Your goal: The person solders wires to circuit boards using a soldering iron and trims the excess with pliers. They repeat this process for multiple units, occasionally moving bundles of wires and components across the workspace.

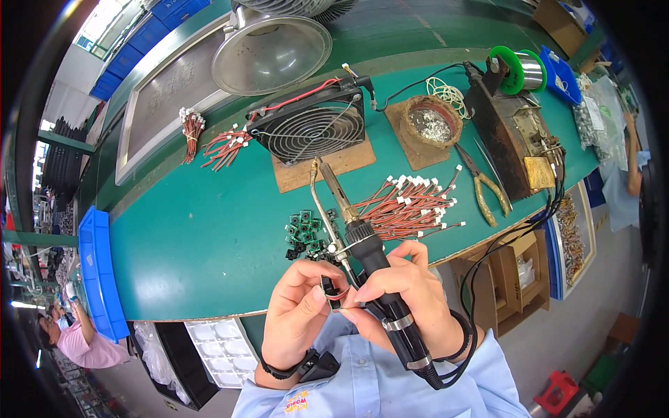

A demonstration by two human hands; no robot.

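Just over the near edge of a green worktable point(181, 244), a worker's left hand point(296, 317) pinched a small black part point(330, 285) between thumb and fingertips. The right hand point(418, 299) curled around a soldering iron point(369, 254), thumb and forefinger close together beside the part; whether they touched it could not be told. The iron pointed toward a fan point(310, 132). Open tabletop stretched left from the circuit boards point(304, 228) to a blue tray point(101, 272) at the edge. Counted: one iron, one fan, one spool point(514, 71), one pair of pliers point(488, 198), one tray; the boards overlapped too closely to count.
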